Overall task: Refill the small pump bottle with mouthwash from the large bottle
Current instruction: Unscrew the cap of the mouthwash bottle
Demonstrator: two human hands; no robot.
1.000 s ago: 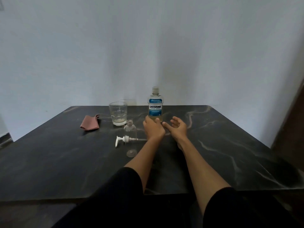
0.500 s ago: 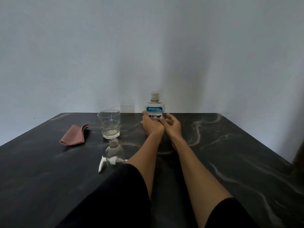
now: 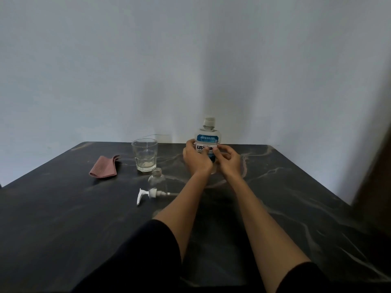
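Note:
The large mouthwash bottle [image 3: 208, 135] stands upright at the far middle of the dark marble table [image 3: 296, 197], its white cap on. My left hand [image 3: 195, 158] grips its left side over the label. My right hand [image 3: 229, 158] holds its right side, thumb and fingers curled on the label. The small clear pump bottle [image 3: 157, 181] stands open-necked to the left, nearer me. Its white pump head [image 3: 148, 194] lies on the table in front of it, tube pointing right.
A drinking glass [image 3: 145, 155] with a little liquid at the bottom stands behind the small bottle. A folded pink cloth [image 3: 104, 167] lies further left. A pale wall rises behind the table. A dark brown edge shows at far right.
Both hands moved forward from the table surface to the large bottle and closed around its sides. The camera view shifted and tilted between frames.

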